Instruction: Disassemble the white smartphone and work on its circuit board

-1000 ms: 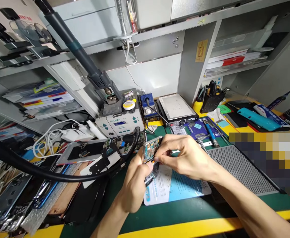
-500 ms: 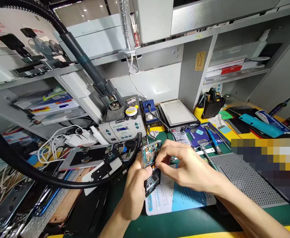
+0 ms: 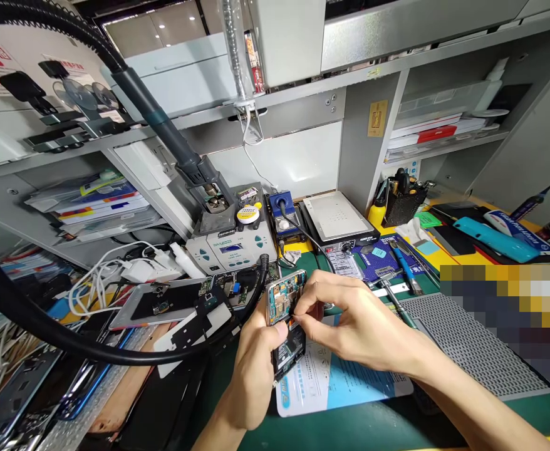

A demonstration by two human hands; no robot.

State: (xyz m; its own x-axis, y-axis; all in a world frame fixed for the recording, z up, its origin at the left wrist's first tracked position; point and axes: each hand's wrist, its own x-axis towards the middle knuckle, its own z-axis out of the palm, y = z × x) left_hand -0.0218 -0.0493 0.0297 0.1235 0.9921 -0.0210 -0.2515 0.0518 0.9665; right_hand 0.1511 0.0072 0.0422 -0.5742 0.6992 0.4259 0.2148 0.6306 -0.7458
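Observation:
An opened smartphone stands nearly upright, its circuit board at the top and its black battery below. My left hand is wrapped round its left side, the thumb lying across the front near the board's lower edge. The fingers of my right hand are pinched together at the phone's right edge, beside a small orange spot. Whatever sits between those fingertips is too small or hidden to make out. Beneath both hands lies a blue and white printed mat.
A black hose loops across the left side in front of a hot-air station. Phone parts and a tablet-like panel crowd the left. Behind are a heating plate and a soldering holder; a brush and perforated mat lie right.
The view has shifted slightly. Both hands keep almost the same hold on the phone, with the right fingertips still pinched at its edge.

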